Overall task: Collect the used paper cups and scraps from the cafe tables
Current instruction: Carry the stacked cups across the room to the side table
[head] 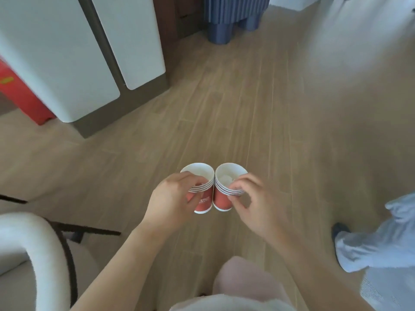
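Observation:
I hold two stacks of red paper cups with white rims side by side over the wooden floor, their sides touching. My left hand (174,196) grips the left cup stack (203,204) around its rims. My right hand (251,198) pinches the rims of the right cup stack (222,199), and a crumpled white scrap (225,178) lies inside its top cup. Each stack holds several nested cups. Both stacks are upright, tilted slightly towards me.
White cabinet panels (67,63) and a red box (20,95) stand at the left. A blue ribbed stool (231,16) is at the back. A white chair (29,250) is at the lower left. Another person's light-blue trouser leg (379,243) is at the right.

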`<state>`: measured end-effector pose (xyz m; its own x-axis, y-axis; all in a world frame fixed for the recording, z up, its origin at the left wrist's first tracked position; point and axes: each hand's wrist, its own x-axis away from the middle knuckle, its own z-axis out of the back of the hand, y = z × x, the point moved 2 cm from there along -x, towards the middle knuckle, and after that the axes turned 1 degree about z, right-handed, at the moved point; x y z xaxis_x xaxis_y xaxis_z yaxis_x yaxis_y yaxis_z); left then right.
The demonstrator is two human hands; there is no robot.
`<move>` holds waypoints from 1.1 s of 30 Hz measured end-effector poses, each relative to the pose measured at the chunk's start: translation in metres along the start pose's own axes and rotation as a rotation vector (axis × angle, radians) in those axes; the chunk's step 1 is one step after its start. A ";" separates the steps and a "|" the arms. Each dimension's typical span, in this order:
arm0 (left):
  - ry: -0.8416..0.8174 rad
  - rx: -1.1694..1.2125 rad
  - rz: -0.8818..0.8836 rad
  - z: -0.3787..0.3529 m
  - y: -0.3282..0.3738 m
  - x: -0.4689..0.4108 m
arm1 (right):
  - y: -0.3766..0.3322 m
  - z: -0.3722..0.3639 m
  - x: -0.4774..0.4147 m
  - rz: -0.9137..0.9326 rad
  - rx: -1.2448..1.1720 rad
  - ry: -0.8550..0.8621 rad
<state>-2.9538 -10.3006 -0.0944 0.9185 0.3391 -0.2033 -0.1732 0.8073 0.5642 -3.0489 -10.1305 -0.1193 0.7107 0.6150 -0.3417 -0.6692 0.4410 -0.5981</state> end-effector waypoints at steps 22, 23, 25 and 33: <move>0.086 -0.054 0.162 -0.039 -0.158 -0.575 | 0.230 -0.107 -0.583 0.150 -0.124 -0.062; 0.091 -0.058 0.163 -0.041 -0.172 -0.601 | 0.238 -0.114 -0.609 0.157 -0.116 -0.066; 0.098 -0.052 0.162 -0.045 -0.198 -0.656 | 0.254 -0.131 -0.664 0.154 -0.088 -0.070; 0.034 -0.007 0.017 -0.041 -0.252 -0.900 | 0.316 -0.137 -0.884 0.087 -0.038 -0.002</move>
<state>-3.7512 -10.7896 -0.0860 0.9029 0.3691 -0.2204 -0.1915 0.8042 0.5626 -3.8584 -10.6246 -0.1057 0.6499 0.6512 -0.3918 -0.7195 0.3611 -0.5932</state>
